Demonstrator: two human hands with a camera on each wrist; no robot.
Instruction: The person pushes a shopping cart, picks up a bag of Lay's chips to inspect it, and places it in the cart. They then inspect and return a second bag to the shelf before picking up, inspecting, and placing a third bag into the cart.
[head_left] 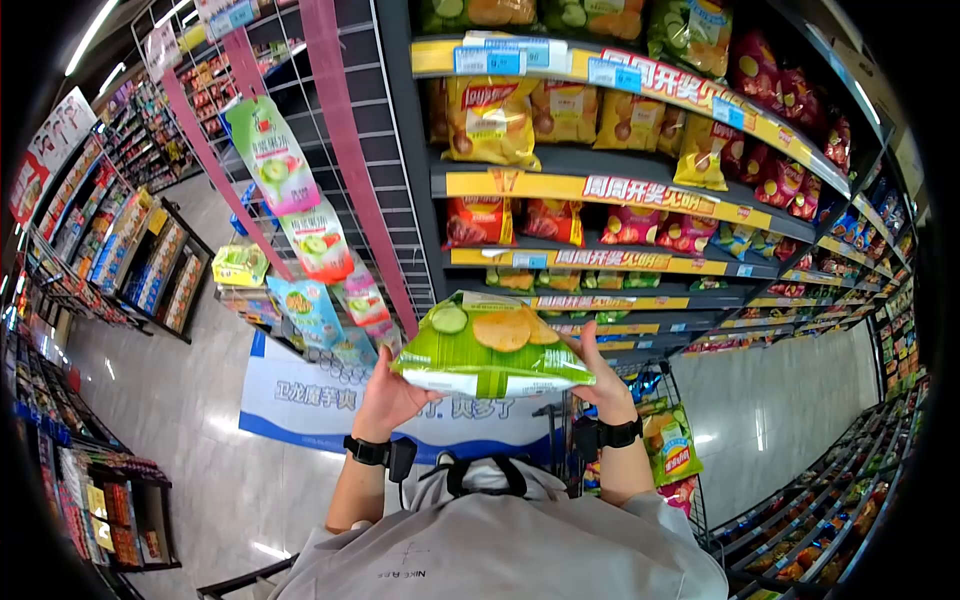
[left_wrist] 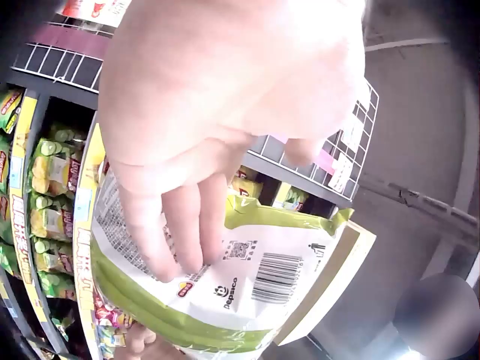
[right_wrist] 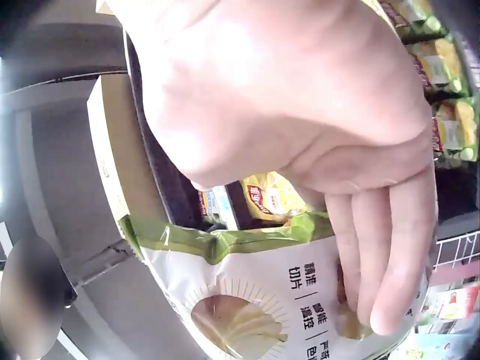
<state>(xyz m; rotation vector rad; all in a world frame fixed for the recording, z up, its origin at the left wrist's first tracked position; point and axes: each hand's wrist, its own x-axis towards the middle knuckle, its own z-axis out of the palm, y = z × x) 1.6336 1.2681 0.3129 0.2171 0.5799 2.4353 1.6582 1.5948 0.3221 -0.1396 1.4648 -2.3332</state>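
A green and white bag of cucumber-flavour potato chips [head_left: 490, 352] is held up in front of the chest, between both hands. My left hand [head_left: 385, 402] grips its left end, and in the left wrist view the fingers [left_wrist: 196, 229] lie across the white back panel beside the barcode. The right end is gripped by my right hand [head_left: 605, 385]; its fingers [right_wrist: 386, 262] press on the white panel in the right wrist view. Both thumbs point up at the bag's ends in the head view.
Ahead stands a rack of shelves with yellow-edged price strips [head_left: 620, 192] and rows of chip bags [head_left: 492, 120]. Hanging snack pouches [head_left: 318, 238] line a wire grid at left. Beside my right arm, a cart holds another green chip bag [head_left: 672, 445].
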